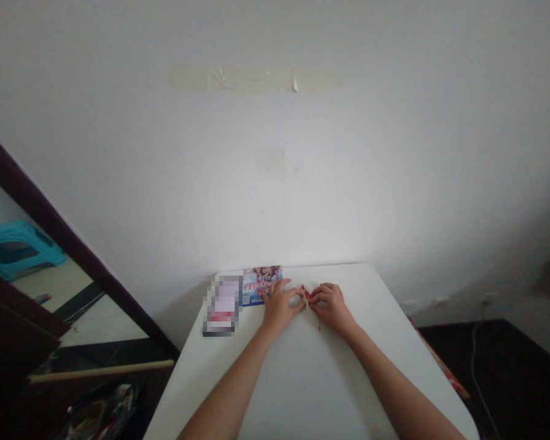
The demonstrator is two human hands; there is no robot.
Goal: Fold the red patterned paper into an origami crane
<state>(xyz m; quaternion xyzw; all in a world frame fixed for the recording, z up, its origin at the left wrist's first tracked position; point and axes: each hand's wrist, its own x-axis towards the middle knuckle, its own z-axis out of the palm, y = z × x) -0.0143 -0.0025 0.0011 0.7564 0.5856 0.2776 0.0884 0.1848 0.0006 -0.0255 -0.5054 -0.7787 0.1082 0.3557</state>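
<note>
Near the far edge of a white table (297,379), both hands meet at a small red item (307,294) with a thin strand hanging below it. My right hand (330,305) pinches the item from the right, its fingers bent together. My left hand (280,306) is on the left side of the item, thumb and index finger closed at its pale edge, the other fingers raised. A colourful printed card or booklet (253,292) lies partly behind my left hand. What the red item is cannot be made out.
A blurred-out phone-like device (224,305) lies at the table's left. The wall (302,214) rises behind the table. At the left are a mirror frame (73,226), a blue stool (18,247), a stick (105,371) and a filled bin (101,415). A cable (473,360) hangs at the right.
</note>
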